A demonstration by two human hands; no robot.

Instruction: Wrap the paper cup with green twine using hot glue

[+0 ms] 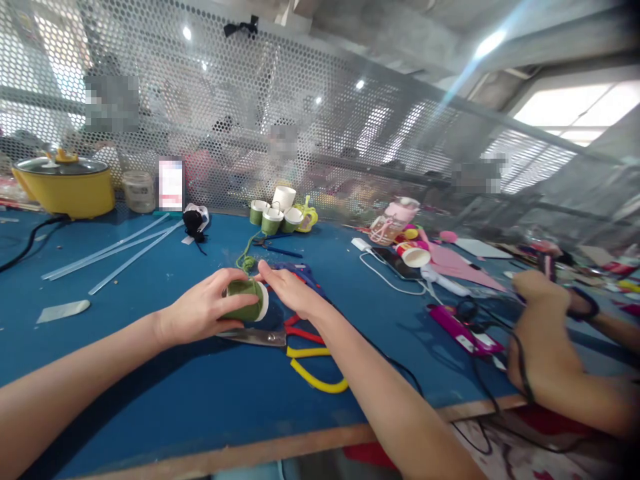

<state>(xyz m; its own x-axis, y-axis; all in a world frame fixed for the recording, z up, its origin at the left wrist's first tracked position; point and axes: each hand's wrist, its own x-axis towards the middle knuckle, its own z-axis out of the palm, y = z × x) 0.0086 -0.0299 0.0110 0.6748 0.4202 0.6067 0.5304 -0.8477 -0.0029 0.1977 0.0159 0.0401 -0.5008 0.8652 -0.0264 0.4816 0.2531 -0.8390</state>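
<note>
My left hand [213, 303] is wrapped round a small paper cup [245, 300] covered in green yarn. The cup lies tilted on its side, its white rim facing right. My right hand [287, 287] is beside the rim, fingers stretched out and partly hidden; whether it touches the cup I cannot tell. Just behind the cup is a small tangle of green yarn [246, 262], with a strand running back toward other green-wrapped cups [273, 221]. Large scissors [265, 337] with red and yellow handles lie under and in front of my hands.
Pliers [280, 251] and glue sticks [110, 250] lie on the blue table [200, 400]. At the back left stand a yellow electric pot [70, 190] and a jar [139, 191]. Cables, a purple power strip [465, 330] and a co-worker's arm [545, 347] occupy the right.
</note>
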